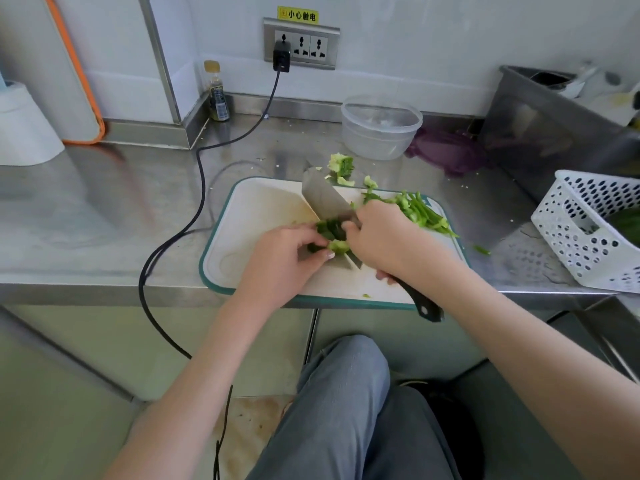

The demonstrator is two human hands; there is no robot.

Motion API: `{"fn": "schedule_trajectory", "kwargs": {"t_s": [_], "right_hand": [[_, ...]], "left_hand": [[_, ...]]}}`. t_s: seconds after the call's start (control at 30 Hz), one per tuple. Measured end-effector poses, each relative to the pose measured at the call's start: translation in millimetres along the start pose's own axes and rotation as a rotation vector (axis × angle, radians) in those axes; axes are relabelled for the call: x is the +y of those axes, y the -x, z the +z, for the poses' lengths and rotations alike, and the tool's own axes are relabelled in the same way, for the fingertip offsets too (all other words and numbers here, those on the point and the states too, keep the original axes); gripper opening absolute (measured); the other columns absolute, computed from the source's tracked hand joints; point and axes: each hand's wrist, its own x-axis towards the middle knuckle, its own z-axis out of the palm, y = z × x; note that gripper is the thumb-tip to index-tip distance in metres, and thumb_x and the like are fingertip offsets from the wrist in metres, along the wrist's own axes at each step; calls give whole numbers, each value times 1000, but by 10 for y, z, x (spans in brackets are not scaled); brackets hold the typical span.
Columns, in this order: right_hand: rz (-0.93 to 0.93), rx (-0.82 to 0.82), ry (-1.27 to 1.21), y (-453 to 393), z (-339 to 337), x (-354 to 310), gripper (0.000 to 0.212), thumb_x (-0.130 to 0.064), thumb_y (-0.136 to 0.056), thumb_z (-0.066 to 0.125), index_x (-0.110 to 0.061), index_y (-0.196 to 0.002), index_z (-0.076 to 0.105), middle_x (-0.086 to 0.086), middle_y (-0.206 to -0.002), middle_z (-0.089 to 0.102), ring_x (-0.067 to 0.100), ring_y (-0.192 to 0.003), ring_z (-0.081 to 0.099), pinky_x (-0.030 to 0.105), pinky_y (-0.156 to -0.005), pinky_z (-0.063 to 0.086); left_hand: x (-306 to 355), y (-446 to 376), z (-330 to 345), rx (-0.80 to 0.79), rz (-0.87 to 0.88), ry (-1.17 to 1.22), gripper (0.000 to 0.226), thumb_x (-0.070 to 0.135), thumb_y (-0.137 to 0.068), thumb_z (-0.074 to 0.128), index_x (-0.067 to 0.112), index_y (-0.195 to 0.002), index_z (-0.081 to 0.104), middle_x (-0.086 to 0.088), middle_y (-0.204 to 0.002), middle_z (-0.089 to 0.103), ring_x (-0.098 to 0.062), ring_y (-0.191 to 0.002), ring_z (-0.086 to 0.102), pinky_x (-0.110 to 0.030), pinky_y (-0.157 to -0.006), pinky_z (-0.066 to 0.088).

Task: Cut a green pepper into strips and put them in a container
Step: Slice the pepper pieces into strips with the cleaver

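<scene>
While the right hand [384, 237] grips the knife [325, 206], left hand [294, 251] pinches pepper [330, 233].

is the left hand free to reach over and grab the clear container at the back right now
Probably not yet. The left hand grips the pepper piece beside the knife, whose blade stands between it and the clear container. It would have to let go first.

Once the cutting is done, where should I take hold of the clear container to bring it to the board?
Probably by the rim of the clear container, from above on its near side. It stands upright and open behind the cutting board, with its rim exposed. The purple lid lies close on its right, so avoid that side.
</scene>
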Motion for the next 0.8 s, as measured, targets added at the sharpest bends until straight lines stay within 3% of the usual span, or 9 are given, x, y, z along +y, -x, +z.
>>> {"fn": "schedule_trajectory", "kwargs": {"t_s": [0.07,0.17,0.27,0.43,0.5,0.57,0.63,0.73,0.8], "right_hand": [[-3,-6,55,150,-21,94,38,-27,-99,36,-16,-63,37,4,-63,49,12,-45,44,23,-40,36],[31,-11,72,189,-65,130,34,-30,-100,35,-8,-79,50,9,-64,54,15,-34,50,20,-31,42],[78,27,89,47,-114,197,34,-29,-101,34,-1,-97,54,12,-73,60,20,-41,53,24,-32,44],[188,36,-86,-66,-210,399,30,-29,-99,40,-8,-78,45,9,-60,50,14,-28,48,18,-30,37],[179,57,-143,-67,-263,407,35,-25,-98,40,-11,-66,41,10,-52,47,12,-19,41,16,-30,34],[153,96,-211,-46,-344,376,37,-25,-98,40,-12,-64,40,10,-50,45,10,-17,36,14,-29,31],[126,111,-269,-20,-414,349,38,-29,-99,40,-12,-65,40,10,-52,44,10,-18,36,15,-29,31],[119,57,-262,33,-429,310,37,-31,-98,41,-9,-68,41,10,-51,46,11,-18,35,15,-30,31],[106,0,-249,71,-390,281,36,-30,-98,41,-8,-69,43,9,-51,46,12,-20,36,18,-31,34]], "left_hand": [[-3,9,9,13,13,-25,13,16,-75,76,13,-88,76,-7,-105,71,-16,-101,64,-15,-85,39],[-16,18,22,0,22,-43,12,19,-76,74,16,-88,74,-5,-103,71,-15,-103,63,-22,-88,44],[-6,25,33,32,36,-89,8,17,-80,70,14,-87,69,-3,-94,70,-19,-82,64,-25,-74,44],[-4,-6,8,-18,-46,19,7,15,-81,71,14,-86,67,5,-93,67,-16,-76,62,-25,-74,47],[6,-50,7,-68,-60,37,6,16,-81,71,14,-86,67,7,-83,63,-19,-75,61,-25,-73,45],[29,-98,47,-107,-64,35,6,17,-80,72,15,-84,68,2,-76,62,-24,-79,61,-32,-76,48],[44,-132,109,-128,-75,50,8,18,-78,74,14,-83,69,-7,-86,69,-26,-89,64,-36,-83,50],[16,-149,152,-117,-108,112,10,15,-75,77,14,-84,73,-7,-109,70,-9,-109,60,-14,-91,43],[-10,-142,125,-118,-170,181,15,12,-73,78,14,-87,74,-6,-118,65,3,-109,54,4,-85,32]]}}
